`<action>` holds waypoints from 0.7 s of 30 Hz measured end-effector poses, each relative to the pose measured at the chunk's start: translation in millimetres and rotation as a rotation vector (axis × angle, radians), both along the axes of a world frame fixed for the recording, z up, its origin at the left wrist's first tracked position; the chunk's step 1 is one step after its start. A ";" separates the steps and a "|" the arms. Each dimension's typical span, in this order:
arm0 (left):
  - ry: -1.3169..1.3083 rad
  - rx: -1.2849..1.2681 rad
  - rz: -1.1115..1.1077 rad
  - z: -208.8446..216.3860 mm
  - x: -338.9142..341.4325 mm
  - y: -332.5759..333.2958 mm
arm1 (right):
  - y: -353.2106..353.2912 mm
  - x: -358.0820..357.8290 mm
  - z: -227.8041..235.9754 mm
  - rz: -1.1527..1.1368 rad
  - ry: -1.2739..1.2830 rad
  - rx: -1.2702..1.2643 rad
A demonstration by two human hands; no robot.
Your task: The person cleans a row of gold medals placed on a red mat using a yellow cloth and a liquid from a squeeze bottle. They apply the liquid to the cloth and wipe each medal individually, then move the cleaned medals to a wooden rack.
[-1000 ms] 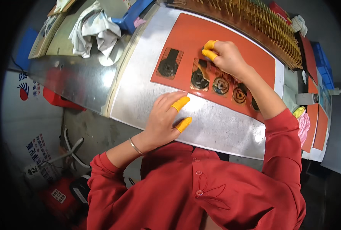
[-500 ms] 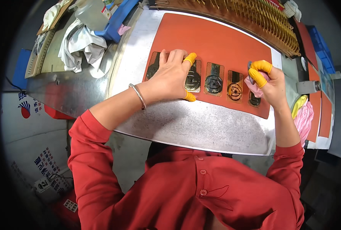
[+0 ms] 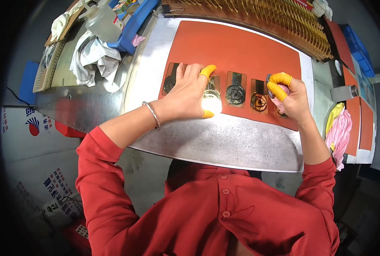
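A row of dark and gold engraved plates lies on an orange mat. My left hand spans the second plate from the left, its yellow-cotted finger and thumb at the far and near edges. Light glares off that plate's near end. The leftmost plate is partly covered by the same hand. In my right hand, yellow-cotted fingers pinch a pink cloth along with a dark, round-edged piece. This hand is above the right end of the row, partly hiding the rightmost plate.
A wooden rack with yellow loops borders the far side. At the left are a white cloth, a translucent bottle and a blue bin. Pink and yellow cloths hang by the right edge, near a grey cylinder.
My right hand has shifted slightly left with the pink cloth. My left hand remains at the second plate, whose near end now shines brightly. The whole view has moved a little.
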State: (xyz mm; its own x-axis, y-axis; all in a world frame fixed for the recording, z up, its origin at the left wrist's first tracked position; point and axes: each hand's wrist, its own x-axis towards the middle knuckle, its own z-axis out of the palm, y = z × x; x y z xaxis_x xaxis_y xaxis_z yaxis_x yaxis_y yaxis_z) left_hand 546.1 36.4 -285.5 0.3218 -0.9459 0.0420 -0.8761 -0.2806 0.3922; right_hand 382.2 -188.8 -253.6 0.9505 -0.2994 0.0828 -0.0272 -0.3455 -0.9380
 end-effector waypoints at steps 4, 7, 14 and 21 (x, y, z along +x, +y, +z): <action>0.095 -0.021 -0.111 14.8 25.8 -3.7 | 1.4 2.9 1.0 -0.021 0.062 -0.002; -0.029 0.093 -0.178 19.7 47.3 -2.5 | 11.4 15.6 7.8 -0.022 0.133 -0.069; -0.118 -0.166 0.125 22.7 17.7 79.3 | 38.0 60.5 -5.8 0.161 0.157 -0.466; -0.049 -0.286 0.442 -17.9 -9.0 165.3 | 55.7 108.0 -41.6 0.205 0.076 -0.791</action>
